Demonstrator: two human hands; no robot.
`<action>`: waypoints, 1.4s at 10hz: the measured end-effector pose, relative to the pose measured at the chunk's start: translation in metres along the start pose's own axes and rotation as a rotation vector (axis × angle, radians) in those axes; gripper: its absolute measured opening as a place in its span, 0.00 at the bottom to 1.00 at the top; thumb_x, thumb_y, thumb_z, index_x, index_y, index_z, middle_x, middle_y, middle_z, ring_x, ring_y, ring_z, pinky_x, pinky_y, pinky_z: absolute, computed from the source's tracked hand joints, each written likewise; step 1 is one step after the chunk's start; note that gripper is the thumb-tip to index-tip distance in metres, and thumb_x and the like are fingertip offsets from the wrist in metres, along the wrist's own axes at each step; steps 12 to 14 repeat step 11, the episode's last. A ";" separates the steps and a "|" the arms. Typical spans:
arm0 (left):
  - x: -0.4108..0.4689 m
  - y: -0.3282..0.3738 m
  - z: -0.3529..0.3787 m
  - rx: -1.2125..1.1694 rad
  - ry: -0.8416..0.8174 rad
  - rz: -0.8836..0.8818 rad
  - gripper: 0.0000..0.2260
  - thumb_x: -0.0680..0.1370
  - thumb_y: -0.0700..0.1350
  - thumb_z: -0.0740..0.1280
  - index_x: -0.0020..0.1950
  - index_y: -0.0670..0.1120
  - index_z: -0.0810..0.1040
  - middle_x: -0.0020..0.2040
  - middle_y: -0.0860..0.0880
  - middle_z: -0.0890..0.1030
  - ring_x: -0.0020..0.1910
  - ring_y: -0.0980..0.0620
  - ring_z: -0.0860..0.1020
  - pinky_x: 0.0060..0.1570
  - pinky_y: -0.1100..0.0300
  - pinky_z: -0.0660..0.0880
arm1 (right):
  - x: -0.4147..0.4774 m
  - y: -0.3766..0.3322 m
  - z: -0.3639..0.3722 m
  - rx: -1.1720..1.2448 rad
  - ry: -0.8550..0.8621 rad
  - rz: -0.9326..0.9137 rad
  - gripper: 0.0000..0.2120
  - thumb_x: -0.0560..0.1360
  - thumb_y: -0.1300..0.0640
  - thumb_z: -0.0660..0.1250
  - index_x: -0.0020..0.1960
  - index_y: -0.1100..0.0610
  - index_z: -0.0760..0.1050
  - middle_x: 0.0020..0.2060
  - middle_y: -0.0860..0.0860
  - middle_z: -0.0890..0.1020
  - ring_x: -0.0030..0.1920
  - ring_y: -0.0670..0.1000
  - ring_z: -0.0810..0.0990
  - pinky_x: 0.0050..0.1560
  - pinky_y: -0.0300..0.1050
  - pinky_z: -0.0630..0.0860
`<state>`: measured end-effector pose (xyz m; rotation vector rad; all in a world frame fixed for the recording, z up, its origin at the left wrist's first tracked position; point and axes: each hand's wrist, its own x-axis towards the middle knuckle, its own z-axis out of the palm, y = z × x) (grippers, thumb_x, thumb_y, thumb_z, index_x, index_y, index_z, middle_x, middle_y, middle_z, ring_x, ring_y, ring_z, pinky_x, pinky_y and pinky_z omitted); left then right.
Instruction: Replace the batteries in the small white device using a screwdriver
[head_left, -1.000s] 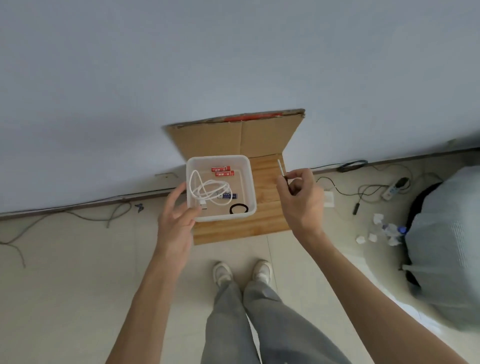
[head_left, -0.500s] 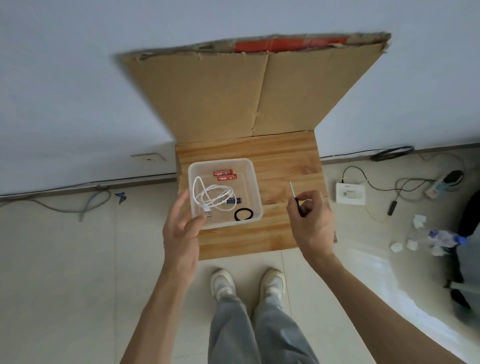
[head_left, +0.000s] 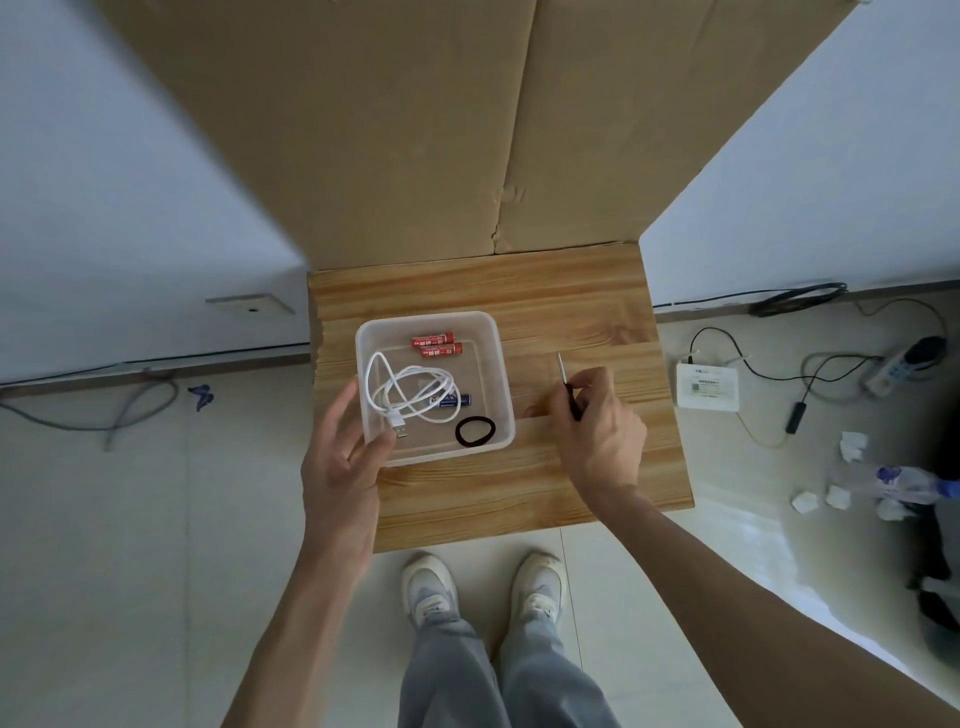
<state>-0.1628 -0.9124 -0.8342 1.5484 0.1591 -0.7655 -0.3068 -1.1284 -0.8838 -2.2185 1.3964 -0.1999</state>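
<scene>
My right hand (head_left: 597, 431) pinches a small screwdriver (head_left: 567, 383) with a black handle, its metal tip pointing up and away over the wooden table (head_left: 582, 478). My left hand (head_left: 340, 462) is open at the front left corner of a clear plastic tray (head_left: 498, 364), thumb against its wall. Inside the tray lie two red batteries (head_left: 437, 346), a blue battery (head_left: 453, 400), a coiled white USB cable (head_left: 410, 392) and a black hair band (head_left: 475, 431). No small white device shows on the table.
A brown cardboard sheet (head_left: 441, 130) stands against the wall behind the table. On the floor to the right lie a white router (head_left: 707, 387), cables, a power strip (head_left: 904, 364), crumpled tissues and a plastic bottle (head_left: 904, 480). My shoes (head_left: 483, 587) stand at the table's front edge.
My head has come much closer to the table, so everything looks larger. My right hand has lowered the screwdriver toward the tabletop. My left hand stays at the tray's corner.
</scene>
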 end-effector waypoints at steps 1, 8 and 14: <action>0.004 -0.005 -0.004 0.028 -0.002 0.005 0.29 0.81 0.41 0.76 0.79 0.59 0.73 0.70 0.52 0.84 0.72 0.52 0.81 0.76 0.43 0.72 | 0.000 0.006 0.005 -0.077 -0.016 -0.020 0.12 0.85 0.45 0.64 0.56 0.55 0.73 0.33 0.52 0.84 0.32 0.61 0.82 0.37 0.50 0.73; 0.000 -0.015 -0.007 0.255 0.065 0.112 0.28 0.83 0.49 0.74 0.82 0.58 0.71 0.68 0.54 0.85 0.67 0.56 0.83 0.65 0.54 0.78 | -0.004 0.012 0.023 -0.084 0.076 -0.138 0.14 0.82 0.47 0.70 0.51 0.57 0.74 0.45 0.52 0.78 0.47 0.55 0.75 0.54 0.55 0.76; -0.025 0.041 -0.011 0.638 0.041 -0.081 0.34 0.78 0.72 0.69 0.81 0.63 0.70 0.72 0.51 0.82 0.67 0.54 0.79 0.70 0.46 0.75 | -0.020 -0.014 -0.045 -0.087 -0.206 -0.013 0.27 0.83 0.42 0.68 0.73 0.61 0.74 0.65 0.57 0.80 0.66 0.60 0.78 0.68 0.56 0.76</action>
